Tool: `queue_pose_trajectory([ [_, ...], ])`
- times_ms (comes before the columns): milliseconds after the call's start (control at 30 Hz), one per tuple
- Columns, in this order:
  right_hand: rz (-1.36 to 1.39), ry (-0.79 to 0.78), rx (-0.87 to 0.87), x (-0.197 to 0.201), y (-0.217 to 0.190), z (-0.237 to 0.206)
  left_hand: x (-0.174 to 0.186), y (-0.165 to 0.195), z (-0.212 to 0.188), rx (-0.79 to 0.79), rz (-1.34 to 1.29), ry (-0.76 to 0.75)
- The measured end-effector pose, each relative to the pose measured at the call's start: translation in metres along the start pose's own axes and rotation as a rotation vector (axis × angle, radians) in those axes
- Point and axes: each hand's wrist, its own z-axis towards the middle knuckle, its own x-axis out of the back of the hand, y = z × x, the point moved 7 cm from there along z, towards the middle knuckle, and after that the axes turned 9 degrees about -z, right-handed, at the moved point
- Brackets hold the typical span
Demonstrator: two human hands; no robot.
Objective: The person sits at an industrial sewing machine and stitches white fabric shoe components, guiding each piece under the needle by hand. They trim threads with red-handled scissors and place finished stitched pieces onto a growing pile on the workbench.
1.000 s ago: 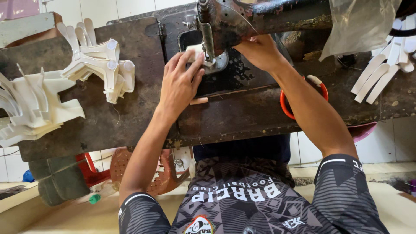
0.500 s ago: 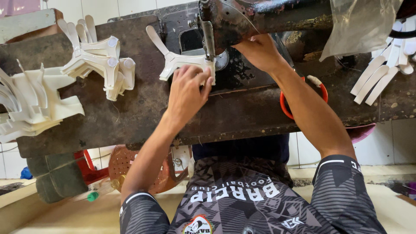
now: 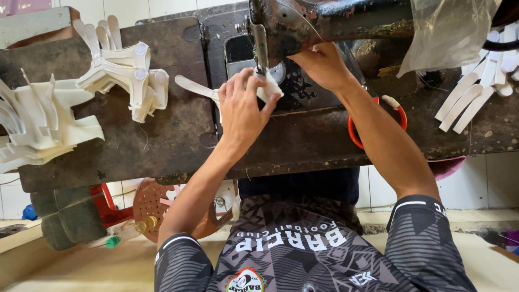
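Shifted right: white piece, strap pointing left | both hands pinch it

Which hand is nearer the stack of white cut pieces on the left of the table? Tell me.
Left. The left hand lies on a white piece at the needle, just right of the stack. The right hand is farther right, under the sewing machine arm.

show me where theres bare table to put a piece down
Bare table lies between the white stack and the left hand, and along the near edge. Around the needle it is crowded by both hands, right hand.
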Motion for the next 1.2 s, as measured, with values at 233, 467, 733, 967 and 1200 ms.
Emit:
queue_pose_trajectory([
  [233, 0.183, -0.008, -0.005, -0.002, 0.009, 0.002, -0.003, -0.007, 0.007, -0.016, -0.057, 0.027],
  [467, -0.088, 0.024, 0.072, 0.0, -0.034, 0.005, 0.002, -0.039, 0.029, -0.018, -0.192, -0.236],
  [733, -0.774, 0.056, 0.312, 0.023, -0.147, -0.079, -0.003, -0.049, 0.044, -0.051, -0.272, -0.335],
  [967, -1.192, 0.717, 0.072, 0.194, -0.145, -0.145, -0.009, -0.059, 0.045, -0.071, -0.308, -0.356],
  [1200, -1.221, 0.482, -0.255, 0.263, -0.097, -0.12, -0.01, -0.06, 0.045, -0.066, -0.318, -0.345],
])
